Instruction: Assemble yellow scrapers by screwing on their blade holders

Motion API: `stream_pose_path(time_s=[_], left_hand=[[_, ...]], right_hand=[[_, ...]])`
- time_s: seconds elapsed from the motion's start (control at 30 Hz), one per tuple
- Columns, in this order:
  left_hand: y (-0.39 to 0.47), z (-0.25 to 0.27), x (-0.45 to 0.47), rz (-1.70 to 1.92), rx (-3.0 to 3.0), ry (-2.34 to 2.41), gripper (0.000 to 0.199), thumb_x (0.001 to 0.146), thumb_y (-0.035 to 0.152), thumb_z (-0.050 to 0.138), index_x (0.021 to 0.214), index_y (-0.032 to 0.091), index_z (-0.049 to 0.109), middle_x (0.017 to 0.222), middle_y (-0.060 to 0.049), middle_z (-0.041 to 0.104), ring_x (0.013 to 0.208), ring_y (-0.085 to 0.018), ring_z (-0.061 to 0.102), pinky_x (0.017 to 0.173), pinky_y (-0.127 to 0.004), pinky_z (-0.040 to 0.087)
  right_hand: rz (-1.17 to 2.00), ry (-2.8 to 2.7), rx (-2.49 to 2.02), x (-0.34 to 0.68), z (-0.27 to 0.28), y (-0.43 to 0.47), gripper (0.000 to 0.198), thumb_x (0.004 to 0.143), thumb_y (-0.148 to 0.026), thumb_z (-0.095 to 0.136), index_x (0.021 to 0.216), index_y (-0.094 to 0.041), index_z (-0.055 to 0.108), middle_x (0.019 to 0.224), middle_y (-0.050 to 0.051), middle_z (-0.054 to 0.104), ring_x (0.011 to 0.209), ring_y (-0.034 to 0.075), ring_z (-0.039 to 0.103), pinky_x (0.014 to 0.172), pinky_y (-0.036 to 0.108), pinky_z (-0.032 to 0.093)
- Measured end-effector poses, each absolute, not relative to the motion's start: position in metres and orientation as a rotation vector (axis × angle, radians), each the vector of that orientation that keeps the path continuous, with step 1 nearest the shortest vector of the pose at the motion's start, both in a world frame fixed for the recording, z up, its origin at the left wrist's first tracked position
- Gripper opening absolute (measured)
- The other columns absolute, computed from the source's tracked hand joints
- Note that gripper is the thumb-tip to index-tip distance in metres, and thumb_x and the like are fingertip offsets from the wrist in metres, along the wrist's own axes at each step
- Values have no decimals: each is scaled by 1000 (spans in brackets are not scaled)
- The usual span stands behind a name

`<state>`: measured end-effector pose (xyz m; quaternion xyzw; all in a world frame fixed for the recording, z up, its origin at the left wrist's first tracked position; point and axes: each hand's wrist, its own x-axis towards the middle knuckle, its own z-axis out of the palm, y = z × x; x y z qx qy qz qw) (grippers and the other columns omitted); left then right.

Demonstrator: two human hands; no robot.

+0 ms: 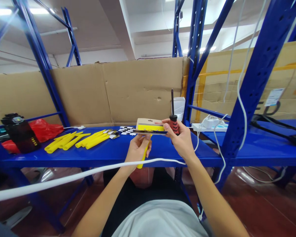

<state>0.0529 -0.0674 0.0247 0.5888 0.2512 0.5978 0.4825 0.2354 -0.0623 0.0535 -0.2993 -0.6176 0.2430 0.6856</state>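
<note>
My left hand (pixel 138 147) is closed around the yellow handle of a scraper-like tool (pixel 150 127), whose wide head lies level above the blue shelf with a dark strip along its near edge. A tan cardboard piece with a slot (pixel 143 121) shows just behind the head. In my right hand (pixel 182 138) a red-and-black screwdriver (pixel 174 123) stands upright, tip upward. The thumb and finger of that hand also touch the head's right end. Left of my hands lie several yellow tubular handles (pixel 93 140) and black-and-white pieces (pixel 127 130).
A black bottle (pixel 21 133) and a red bag (pixel 45 130) stand at the left of the blue shelf (pixel 113 154). A white power strip (pixel 212 126) sits at the right beside a blue post (pixel 249 89). A white cable (pixel 88 172) crosses low in front.
</note>
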Motion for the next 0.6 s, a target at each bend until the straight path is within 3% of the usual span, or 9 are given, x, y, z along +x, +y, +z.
stream_pose_path(time_s=[0.13, 0.23, 0.33, 0.4, 0.5, 0.6], left_hand=[[-64, 22, 53, 1476, 1466, 617, 63, 81, 76, 87, 98, 20, 64, 66, 5, 58, 43, -7, 48, 40, -20, 39], [-63, 22, 52, 1510, 1496, 612, 63, 83, 77, 85, 94, 20, 62, 66, 5, 58, 43, -7, 48, 41, -20, 39], [-62, 22, 49, 1548, 1531, 608, 61, 86, 76, 82, 91, 20, 59, 65, 5, 58, 42, -7, 49, 41, -20, 38], [-60, 21, 47, 1575, 1557, 617, 58, 91, 75, 78, 90, 20, 59, 65, 5, 58, 42, -7, 49, 41, -21, 38], [-60, 19, 45, 1619, 1584, 635, 57, 96, 74, 73, 87, 20, 57, 64, 4, 59, 40, -7, 49, 40, -21, 37], [-61, 18, 46, 1655, 1602, 627, 57, 97, 74, 72, 88, 20, 58, 64, 4, 59, 39, -7, 48, 39, -22, 36]], right_hand=[[530, -1408, -656, 235, 53, -65, 48, 92, -69, 81, 111, -25, 79, 108, 9, 87, 86, 26, 78, 72, 36, 63], [526, -1440, -588, 234, 53, -66, 44, 96, -65, 80, 116, -26, 78, 121, 10, 86, 108, 32, 83, 89, 43, 66], [480, -1451, -519, 234, 52, -66, 38, 100, -62, 77, 118, -29, 77, 143, 10, 79, 136, 34, 74, 108, 49, 64], [447, -1433, -514, 235, 52, -66, 34, 101, -61, 75, 112, -29, 76, 156, 9, 71, 147, 34, 67, 110, 49, 63], [514, -1416, -511, 237, 52, -65, 37, 97, -61, 80, 97, -27, 68, 157, 10, 69, 140, 35, 72, 99, 46, 68], [593, -1429, -539, 238, 50, -62, 47, 85, -58, 93, 88, -26, 59, 132, 11, 82, 114, 32, 82, 83, 42, 70]])
